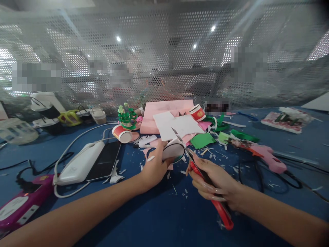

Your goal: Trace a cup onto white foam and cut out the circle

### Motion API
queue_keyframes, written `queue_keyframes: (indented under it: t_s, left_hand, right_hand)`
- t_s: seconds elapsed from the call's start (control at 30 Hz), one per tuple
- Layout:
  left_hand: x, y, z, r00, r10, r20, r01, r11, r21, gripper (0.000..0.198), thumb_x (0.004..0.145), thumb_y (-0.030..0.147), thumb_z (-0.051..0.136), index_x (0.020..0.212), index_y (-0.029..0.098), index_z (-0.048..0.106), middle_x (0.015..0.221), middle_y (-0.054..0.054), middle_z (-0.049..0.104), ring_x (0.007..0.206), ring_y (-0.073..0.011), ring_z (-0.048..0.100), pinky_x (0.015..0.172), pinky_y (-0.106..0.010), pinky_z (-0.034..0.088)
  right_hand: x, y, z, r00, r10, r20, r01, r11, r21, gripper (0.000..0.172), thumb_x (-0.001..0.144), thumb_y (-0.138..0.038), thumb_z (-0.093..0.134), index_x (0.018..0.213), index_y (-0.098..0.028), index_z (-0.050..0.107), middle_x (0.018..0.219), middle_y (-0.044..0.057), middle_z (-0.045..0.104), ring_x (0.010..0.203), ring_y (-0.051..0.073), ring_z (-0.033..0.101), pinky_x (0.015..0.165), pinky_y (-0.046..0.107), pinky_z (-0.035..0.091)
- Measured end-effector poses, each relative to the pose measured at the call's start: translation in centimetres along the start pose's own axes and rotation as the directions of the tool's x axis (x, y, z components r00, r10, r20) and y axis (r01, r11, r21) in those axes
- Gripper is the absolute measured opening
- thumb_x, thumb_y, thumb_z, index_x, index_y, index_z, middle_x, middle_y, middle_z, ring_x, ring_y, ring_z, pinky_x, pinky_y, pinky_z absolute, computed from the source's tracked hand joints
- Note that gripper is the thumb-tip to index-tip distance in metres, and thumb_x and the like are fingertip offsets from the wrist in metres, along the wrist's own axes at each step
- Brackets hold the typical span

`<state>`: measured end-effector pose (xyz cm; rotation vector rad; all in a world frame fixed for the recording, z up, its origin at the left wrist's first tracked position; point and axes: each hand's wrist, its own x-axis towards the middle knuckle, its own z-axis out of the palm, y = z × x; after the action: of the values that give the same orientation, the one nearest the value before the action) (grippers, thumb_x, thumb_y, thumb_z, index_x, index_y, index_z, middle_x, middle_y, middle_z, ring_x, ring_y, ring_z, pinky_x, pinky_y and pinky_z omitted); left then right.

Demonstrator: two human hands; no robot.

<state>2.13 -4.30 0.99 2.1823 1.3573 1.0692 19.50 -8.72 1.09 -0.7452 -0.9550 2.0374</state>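
My left hand [153,165] grips a paper cup [173,151] lying on its side, its open mouth facing me. My right hand [214,181] is closed around red-handled scissors [205,180]. The open blades reach up to the cup's rim, one tip pointing over the white paper [177,126]. Small paper scraps lie scattered on the blue table [164,212] around both hands.
Pink, white and green paper sheets lie behind the cup. Two red-and-white cups [121,133] [197,112] and a green paper ornament [127,118] stand nearby. A white power bank [81,163], a phone [104,160], a pink glue gun [267,157] and cables surround the spot. Perforated screen at the back.
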Motion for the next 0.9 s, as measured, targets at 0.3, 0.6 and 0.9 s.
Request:
queue_keyframes:
  t_s: [0.3, 0.6, 0.9]
  left_hand:
    - [0.09, 0.03, -0.16, 0.996, -0.011, 0.085, 0.015, 0.999, -0.041, 0.038, 0.075, 0.023, 0.054, 0.111, 0.021, 0.04, 0.094, -0.005, 0.057, 0.084, -0.0176, 0.055, 0.071, -0.03, 0.045]
    - [-0.04, -0.36, -0.14, 0.991, -0.014, 0.131, 0.014, 1.0, -0.002, 0.031, 0.075, 0.027, 0.054, 0.103, 0.02, 0.041, 0.083, -0.002, 0.055, 0.076, -0.0168, 0.054, 0.066, -0.028, 0.044]
    - [-0.23, -0.3, -0.09, 0.993, 0.016, 0.12, -0.01, 0.999, -0.047, 0.025, 0.075, 0.023, 0.053, 0.098, 0.02, 0.043, 0.081, -0.001, 0.056, 0.07, -0.0149, 0.053, 0.062, -0.026, 0.043]
  right_hand:
    - [-0.1, 0.1, -0.34, 0.999, 0.0, 0.034, -0.001, 1.0, 0.022, 0.042, 0.09, -0.044, 0.031, 0.072, -0.015, 0.054, 0.034, -0.009, 0.038, 0.021, 0.002, 0.017, 0.021, 0.011, 0.025]
    - [-0.27, -0.12, -0.06, 0.999, 0.018, 0.037, -0.02, 0.999, 0.048, 0.047, 0.092, -0.042, 0.025, 0.066, -0.014, 0.054, 0.031, -0.008, 0.036, 0.02, 0.002, 0.015, 0.019, 0.011, 0.022]
    - [-0.11, -0.02, -0.47, 0.997, -0.006, 0.083, 0.001, 0.999, 0.054, 0.042, 0.09, -0.044, 0.031, 0.073, -0.014, 0.055, 0.037, -0.008, 0.04, 0.021, 0.002, 0.017, 0.021, 0.012, 0.025]
